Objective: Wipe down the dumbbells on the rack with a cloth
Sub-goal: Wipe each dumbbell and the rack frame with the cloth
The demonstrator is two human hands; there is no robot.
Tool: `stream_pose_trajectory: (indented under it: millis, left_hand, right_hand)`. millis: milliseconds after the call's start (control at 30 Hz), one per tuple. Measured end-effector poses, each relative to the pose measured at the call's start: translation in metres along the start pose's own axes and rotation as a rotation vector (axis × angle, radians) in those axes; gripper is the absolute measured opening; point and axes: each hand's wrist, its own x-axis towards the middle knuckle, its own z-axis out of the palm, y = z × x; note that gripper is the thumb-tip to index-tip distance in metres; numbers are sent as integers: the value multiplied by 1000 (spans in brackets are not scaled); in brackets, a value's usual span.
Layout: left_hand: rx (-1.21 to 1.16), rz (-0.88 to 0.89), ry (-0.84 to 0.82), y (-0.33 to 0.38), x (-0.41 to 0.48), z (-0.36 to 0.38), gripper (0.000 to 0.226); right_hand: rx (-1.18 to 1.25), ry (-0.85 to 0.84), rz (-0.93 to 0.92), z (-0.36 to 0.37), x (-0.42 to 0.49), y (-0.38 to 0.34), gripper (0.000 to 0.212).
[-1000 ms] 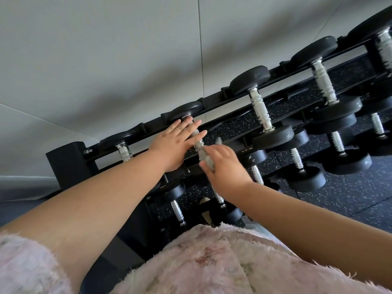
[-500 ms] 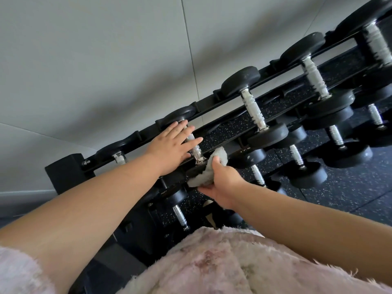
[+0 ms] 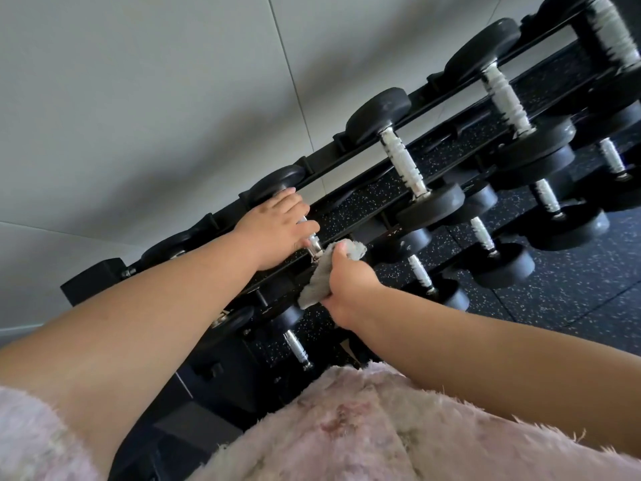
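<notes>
- Left hand (image 3: 277,227): flat across the handle half a second earlier, it now has its fingers (image 3: 288,199) curled over the small dumbbell (image 3: 274,184), which lies on the top tier of the black rack (image 3: 93,279); the thumb reaches along the steel handle (image 3: 314,243)
- Right hand (image 3: 350,282): as in the earlier frame, it grasps a grey cloth (image 3: 322,276), bunched in the palm with the thumb clamped on top
- The cloth is pressed against the near end of that same handle, just beside the left thumb; its lower corner hangs over the front rail, and the near head of the dumbbell is hidden behind it
- Next dumbbell (image 3: 402,161) to the right rests across both rails of the top tier, apart from both hands, its knurled grip bare
- Lower-tier dumbbells (image 3: 419,272) sit beneath, partly hidden by the right forearm
- Dark speckled floor (image 3: 572,289) shows between the rails and to the right; a grey wall (image 3: 138,98) stands behind the rack
- Pink fuzzy garment (image 3: 347,428) fills the bottom edge
</notes>
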Motion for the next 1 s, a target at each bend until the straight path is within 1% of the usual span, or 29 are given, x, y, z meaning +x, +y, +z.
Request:
stream_pose_trajectory:
  millis: [33, 100, 167, 200, 267, 367, 433, 533, 633, 700, 767, 800, 867, 933, 1000]
  left_hand:
    - [-3, 1, 9, 0, -1, 1, 50]
    - [-18, 1, 29, 0, -1, 0, 48]
    - [-22, 2, 24, 1, -1, 0, 46]
    - [-22, 4, 20, 1, -1, 0, 45]
    - [-15, 2, 17, 1, 0, -1, 44]
    - [-35, -2, 4, 1, 0, -1, 42]
    - [-54, -3, 3, 1, 0, -1, 42]
    - [-39, -11, -17, 1, -1, -3, 41]
    - [-32, -52, -65, 5, 1, -11, 38]
    - [-97, -108, -105, 12, 11, -25, 37]
    - [-207, -134, -118, 20, 27, -44, 37]
    - [-256, -127, -88, 26, 37, -53, 36]
    - [-295, -87, 24, 38, 64, -70, 35]
    - [-273, -31, 127, 51, 96, -87, 35]
    - [-210, 10, 184, 63, 131, -101, 39]
  right_hand:
    - [6, -9, 21, 6, -4, 6, 53]
    - [90, -59, 126, 18, -12, 18, 38]
    - [145, -131, 179, 27, -20, 25, 32]
    - [128, -145, 158, 28, -19, 28, 30]
    - [47, -125, 58, 25, -10, 31, 28]
    - [-2, -57, -30, 6, -2, 23, 34]
    - [-55, 32, -71, -12, 4, 10, 30]
    - [-131, 168, -166, -45, 6, -20, 31]
    - [-144, 182, -297, -77, -1, -43, 29]
    - [-181, 148, -368, -100, -12, -49, 27]
    - [-309, 161, -430, -120, -20, -52, 27]
    - [-408, 196, -450, -130, -24, -53, 29]
    - [-553, 284, -471, -143, -27, -61, 30]
    - [-589, 343, -510, -150, -25, -70, 30]
    - [-578, 378, -564, -152, -15, -80, 29]
